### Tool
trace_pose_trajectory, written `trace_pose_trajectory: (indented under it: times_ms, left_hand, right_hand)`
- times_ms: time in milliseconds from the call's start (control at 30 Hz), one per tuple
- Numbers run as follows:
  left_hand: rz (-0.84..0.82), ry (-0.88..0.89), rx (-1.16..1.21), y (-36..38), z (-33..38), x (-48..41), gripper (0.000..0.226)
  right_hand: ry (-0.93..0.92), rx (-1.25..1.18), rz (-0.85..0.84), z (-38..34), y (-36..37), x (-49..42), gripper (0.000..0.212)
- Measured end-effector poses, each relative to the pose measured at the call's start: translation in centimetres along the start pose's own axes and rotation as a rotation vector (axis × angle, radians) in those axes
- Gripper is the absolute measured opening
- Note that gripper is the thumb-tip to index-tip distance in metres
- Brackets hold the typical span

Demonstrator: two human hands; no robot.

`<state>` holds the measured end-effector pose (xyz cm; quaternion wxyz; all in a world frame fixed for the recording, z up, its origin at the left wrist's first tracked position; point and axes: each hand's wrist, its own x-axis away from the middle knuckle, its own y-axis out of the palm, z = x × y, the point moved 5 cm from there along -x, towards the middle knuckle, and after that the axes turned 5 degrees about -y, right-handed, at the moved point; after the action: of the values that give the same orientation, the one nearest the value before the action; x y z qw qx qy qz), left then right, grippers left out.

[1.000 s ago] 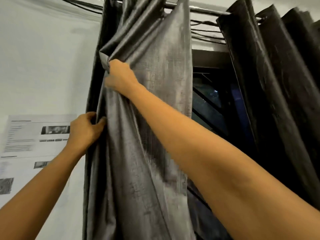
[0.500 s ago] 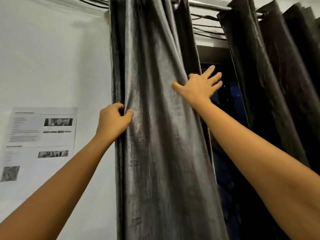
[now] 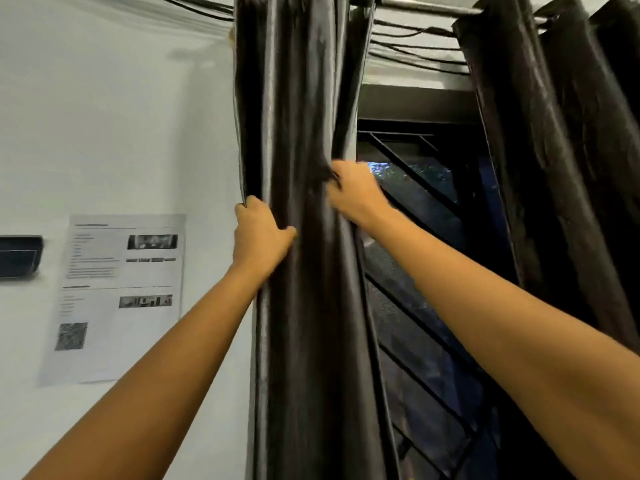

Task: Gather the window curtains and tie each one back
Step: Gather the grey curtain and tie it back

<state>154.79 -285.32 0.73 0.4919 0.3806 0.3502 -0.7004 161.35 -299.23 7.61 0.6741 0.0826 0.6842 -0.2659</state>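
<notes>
The left curtain [image 3: 304, 116], dark grey and shiny, hangs from the metal rod [image 3: 422, 3] bunched into a narrow column of folds. My left hand [image 3: 258, 233] grips its left edge at about mid-height, thumb over the front folds. My right hand [image 3: 353, 192] grips the right side of the same bunch a little higher, fingers curled into the cloth. The right curtain [image 3: 561, 140] hangs loose at the right, untouched. No tie-back is in sight.
Behind the gap between the curtains is a dark window [image 3: 426, 209] with diagonal bars. A printed sheet [image 3: 121, 292] is stuck on the white wall at the left, and a dark box [image 3: 19, 256] sits at the left edge. Cables run above the rod.
The left curtain has been squeezed from a wide flat panel into a narrow bunch. My right hand went from lying flat on the cloth to gripping it; more window shows.
</notes>
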Motion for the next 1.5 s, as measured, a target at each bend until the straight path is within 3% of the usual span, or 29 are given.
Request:
trace_pose_trajectory:
  times_ms: [67, 133, 200, 267, 333, 400, 467, 500, 567, 633, 700, 733, 800, 833, 933, 1133, 1400, 1500]
  left_hand:
    - [0.04, -0.024, 0.014, -1.4, -1.5, -0.9, 0.051]
    - [0.048, -0.057, -0.003, -2.9, -3.1, -1.9, 0.053]
    - [0.042, -0.065, -0.01, -4.6, -4.5, -2.8, 0.05]
    - [0.049, -0.039, -0.008, -6.3, -5.5, -3.7, 0.038]
    - [0.092, -0.022, -0.008, -8.0, -6.2, -4.6, 0.026]
    - [0.135, -0.041, -0.022, -9.7, -6.7, -5.1, 0.023]
    - [0.138, -0.04, -0.039, -10.5, -7.2, -5.0, 0.021]
    - [0.134, -0.009, -0.057, -10.5, -7.4, -4.7, 0.018]
    - [0.116, 0.042, -0.096, -10.0, -7.7, -4.1, 0.016]
    - [0.084, 0.064, -0.087, -8.6, -7.6, -3.4, 0.023]
    - [0.053, 0.076, -0.052, -6.8, -7.2, -2.6, 0.026]
    - [0.046, 0.079, -0.048, -5.9, -7.1, -2.2, 0.027]
    - [0.03, 0.086, -0.047, -4.0, -7.1, -1.5, 0.027]
    - [0.024, 0.082, -0.047, -3.2, -7.1, -1.2, 0.025]
    - [0.005, 0.064, -0.028, -1.1, -7.5, -0.1, 0.02]
    - [-0.024, 0.023, -0.03, 1.8, -8.9, 3.3, 0.016]
    - [-0.058, -0.047, -0.151, 4.0, -12.0, 9.5, 0.016]
    - [0.0, -0.074, -0.159, 2.9, -13.1, 10.9, 0.018]
  right_hand:
    - [-0.097, 0.036, -0.028, -4.4, 1.6, -1.9, 0.012]
    - [-0.153, 0.102, -0.044, -7.6, 2.8, -3.8, 0.035]
    - [-0.174, 0.125, -0.072, -9.9, 3.8, -5.6, 0.043]
    - [-0.206, 0.127, -0.077, -13.0, 4.0, -6.7, 0.034]
    - [-0.234, 0.058, -0.061, -16.1, 4.6, -7.9, 0.007]
    - [-0.269, -0.036, -0.025, -18.9, 5.2, -8.6, 0.024]
    - [-0.269, -0.107, -0.064, -19.7, 6.1, -8.3, 0.018]
    - [-0.279, -0.102, -0.087, -19.4, 6.5, -7.8, 0.008]
    - [-0.252, -0.099, -0.104, -17.3, 7.2, -6.4, 0.016]
    - [-0.182, -0.127, -0.126, -13.8, 7.9, -4.4, 0.003]
    - [-0.105, -0.125, -0.128, -10.3, 8.4, -2.4, 0.012]
    - [-0.064, -0.14, -0.13, -8.8, 8.6, -1.4, 0.006]
    - [0.003, -0.149, -0.113, -6.7, 9.0, 0.7, 0.026]
    - [0.018, -0.133, -0.094, -6.0, 9.2, 1.8, 0.026]
    - [0.016, -0.047, -0.063, -4.7, 10.3, 5.0, 0.005]
    - [0.065, 0.029, -0.008, -3.8, 11.5, 11.4, 0.022]
    - [0.167, 0.057, -0.181, -2.6, 15.0, 18.6, 0.053]
    - [0.132, 0.072, -0.137, -1.1, 15.1, 20.9, 0.06]
